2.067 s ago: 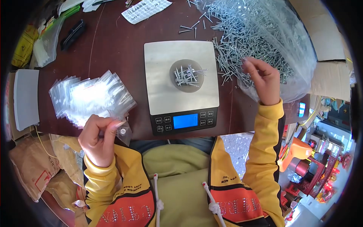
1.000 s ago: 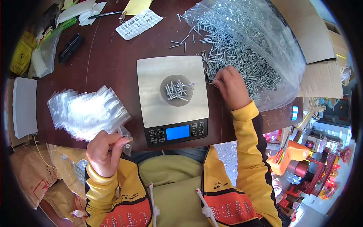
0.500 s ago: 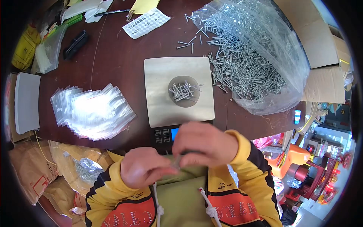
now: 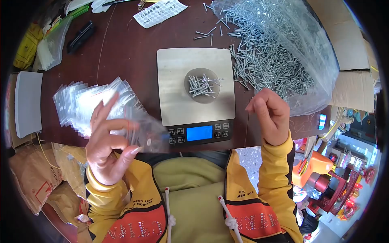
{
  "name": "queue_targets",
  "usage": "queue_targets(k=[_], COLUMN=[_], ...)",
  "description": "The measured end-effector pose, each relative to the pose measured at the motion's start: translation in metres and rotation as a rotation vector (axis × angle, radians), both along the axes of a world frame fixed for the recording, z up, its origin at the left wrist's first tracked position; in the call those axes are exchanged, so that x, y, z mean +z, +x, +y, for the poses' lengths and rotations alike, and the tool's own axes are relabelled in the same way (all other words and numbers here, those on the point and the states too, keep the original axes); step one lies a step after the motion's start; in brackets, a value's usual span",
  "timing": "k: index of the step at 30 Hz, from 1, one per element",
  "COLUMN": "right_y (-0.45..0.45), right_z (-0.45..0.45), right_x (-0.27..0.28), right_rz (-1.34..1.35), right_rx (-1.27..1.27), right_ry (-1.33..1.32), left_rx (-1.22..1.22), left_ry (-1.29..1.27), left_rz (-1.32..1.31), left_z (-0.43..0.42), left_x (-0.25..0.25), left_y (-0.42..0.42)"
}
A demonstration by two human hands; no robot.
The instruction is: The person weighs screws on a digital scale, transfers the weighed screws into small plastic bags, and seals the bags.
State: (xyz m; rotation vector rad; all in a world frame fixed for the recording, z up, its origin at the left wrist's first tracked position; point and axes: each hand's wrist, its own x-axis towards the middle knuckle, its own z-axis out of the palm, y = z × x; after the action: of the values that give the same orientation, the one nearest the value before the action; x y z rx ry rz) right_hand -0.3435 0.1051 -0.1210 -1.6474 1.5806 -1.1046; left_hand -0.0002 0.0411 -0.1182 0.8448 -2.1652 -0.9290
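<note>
My left hand [image 4: 107, 141] is raised at the left, its thumb and fingers gripping a small clear zip bag [image 4: 152, 135] blurred by motion. The bag hangs beside the front left corner of the digital scale [image 4: 170, 105]. On the scale stands a small round dish [image 4: 198, 98] holding several screws [image 4: 202, 84]. My right hand [image 4: 270, 115] is at the right of the scale, fingers curled in and thumb against them; nothing shows in it. Just beyond it lies a heap of silvery screws [image 4: 271, 60], spilling out of a large clear plastic bag [image 4: 324, 77].
A fanned stack of clear zip bags [image 4: 73, 107] lies left of the scale. Loose screws [image 4: 211, 38] and a labelled sheet [image 4: 160, 13] lie toward the back. A black object [image 4: 81, 37] and a white box [image 4: 28, 104] are at the left, a cardboard box [image 4: 352, 89] at the right.
My hands were together in front of the scale and have parted. The left moved left with the small bag; the right moved right and forward, toward the screws. The scale's display is now uncovered.
</note>
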Motion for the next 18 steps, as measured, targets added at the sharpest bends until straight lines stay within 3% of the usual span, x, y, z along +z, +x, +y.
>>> queue_targets(k=[5, 6, 9, 13, 18], right_y=[-0.004, -0.005, -0.001, -0.003, -0.033], right_z=[-0.01, -0.011, -0.016, -0.025, -0.028], right_x=[-0.007, -0.009, -0.019, -0.031, -0.057], right_rz=[0.178, 0.221, 0.194, 0.258, 0.561], right_rx=[-0.069, -0.083, -0.079, -0.12, -0.276], right_ry=[-0.023, -0.015, 0.003, -0.07, -0.077], left_rx=[-0.108, -0.11, -0.132, -0.088, -0.048], left_ry=[0.109, 0.039, 0.149, 0.073, 0.054], left_rz=[-0.041, 0.009, 0.013, 0.09, 0.145], left_z=[0.001, 0.001, 0.007, 0.014, 0.015], left_x=[0.0, 0.003, -0.004, -0.007, -0.009], left_y=[-0.012, -0.02, -0.014, -0.018, -0.016])
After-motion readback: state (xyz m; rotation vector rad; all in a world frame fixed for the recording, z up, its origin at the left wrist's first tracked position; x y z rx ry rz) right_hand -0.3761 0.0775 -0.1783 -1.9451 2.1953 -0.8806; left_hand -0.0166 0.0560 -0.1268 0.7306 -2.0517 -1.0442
